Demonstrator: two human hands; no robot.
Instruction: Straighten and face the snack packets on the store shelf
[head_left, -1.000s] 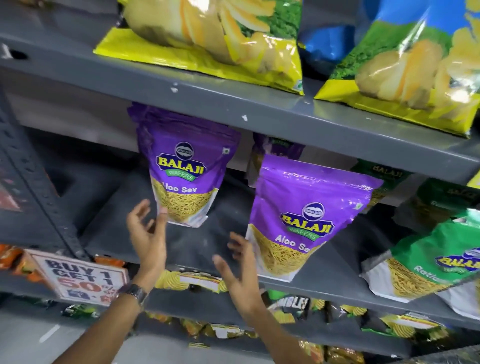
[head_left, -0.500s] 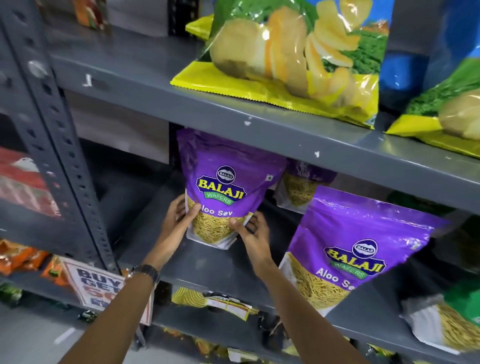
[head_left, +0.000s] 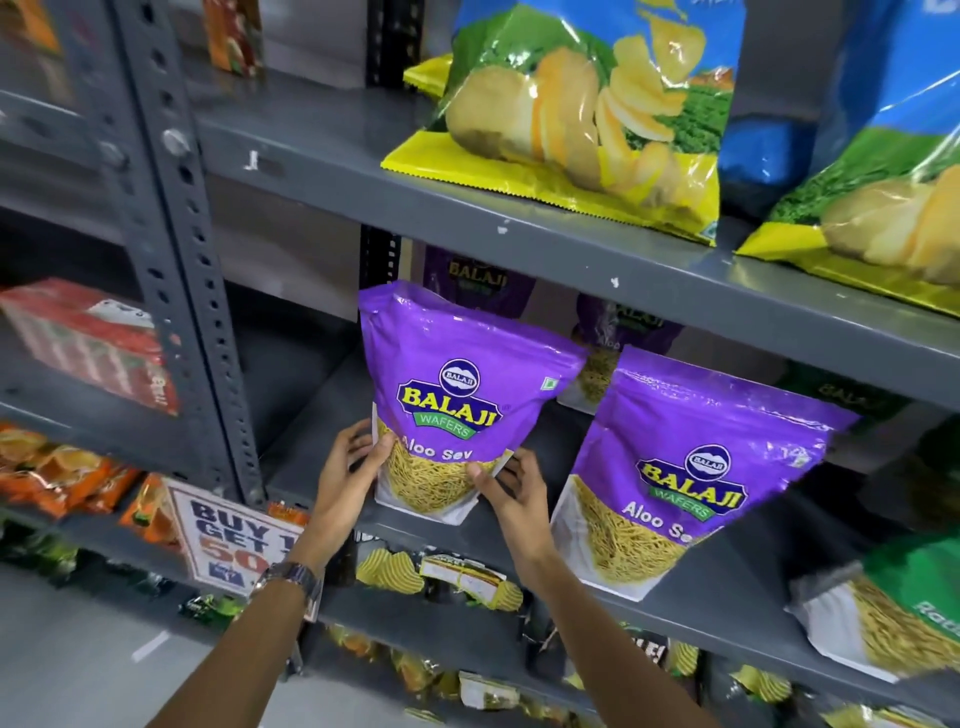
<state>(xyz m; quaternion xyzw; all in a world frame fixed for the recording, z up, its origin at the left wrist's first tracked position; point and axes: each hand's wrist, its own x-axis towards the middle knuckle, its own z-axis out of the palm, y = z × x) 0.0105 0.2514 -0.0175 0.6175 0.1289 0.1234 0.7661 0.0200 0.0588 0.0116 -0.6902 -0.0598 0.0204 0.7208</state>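
Purple Aloo Sev packet (head_left: 457, 400), centre of the frame, is held upright on the grey middle shelf (head_left: 717, 587), label facing outward. Its lower left edge is gripped by the left hand (head_left: 348, 467), thumb across the front, fingers curled behind the edge. Its lower right corner is pinched by the right hand (head_left: 511, 488), thumb on the front face, fingers wrapped around the side. The packet base is seen touching the shelf near its front lip.

A second purple Aloo Sev packet (head_left: 691, 467) is noted just beside it, centre right of the frame, tilted so its top leans right. The two packets are close but whether they touch cannot be told. Further purple packets (head_left: 478, 280) are seen behind both, in shadow. A green-topped packet (head_left: 893, 618) lies at the lower right edge, partly cut off.

On the upper shelf (head_left: 571, 249), top right of the frame, two large chip bags (head_left: 582, 119) with yellow bottom edges are laid leaning back. A perforated grey upright (head_left: 176, 249) runs down the left of the frame. A promotion sign (head_left: 228, 540) reading "BUY", "GET" is fixed at lower left, partly covered by the left forearm. A metal wristwatch (head_left: 291, 579) is worn on the left wrist. Orange packets (head_left: 57, 478) are seen at far left, blurred.
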